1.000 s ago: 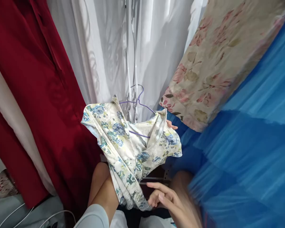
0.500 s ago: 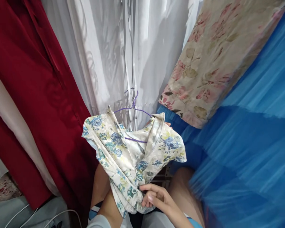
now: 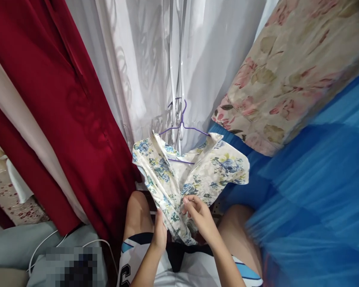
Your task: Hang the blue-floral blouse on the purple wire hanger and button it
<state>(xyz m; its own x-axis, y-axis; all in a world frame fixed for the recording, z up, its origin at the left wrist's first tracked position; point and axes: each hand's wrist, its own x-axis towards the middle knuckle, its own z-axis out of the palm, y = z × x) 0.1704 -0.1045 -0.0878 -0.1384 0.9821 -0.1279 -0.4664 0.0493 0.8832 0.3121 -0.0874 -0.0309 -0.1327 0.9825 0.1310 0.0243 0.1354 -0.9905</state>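
A white short-sleeved floral top (image 3: 224, 167) with blue and yellow flowers and a deep crossed V-neck lies spread before me. Its shoulders are on a purple wire hanger (image 3: 194, 128), whose hook points away from me. At the top's lower left edge is my left hand (image 3: 160, 233), thumb up against the side and the other fingers mostly hidden. My right hand (image 3: 197, 211) has its fingers curled and closed on the front, just below where the neckline crosses. The lower part of the top bunches between my thighs.
White curtains (image 3: 137, 59) with hanging white straps (image 3: 181, 79) face me. Red cloth (image 3: 86, 131) hangs on the left. Pink-flowered beige cloth (image 3: 275, 79) and blue tulle (image 3: 317, 191) hang on the right. A white cable (image 3: 98, 241) loops at lower left over grey material.
My left hand has come out from behind the top, where its fingertips showed at the right shoulder, to the left edge. My right hand has moved up the front. The view has shifted.
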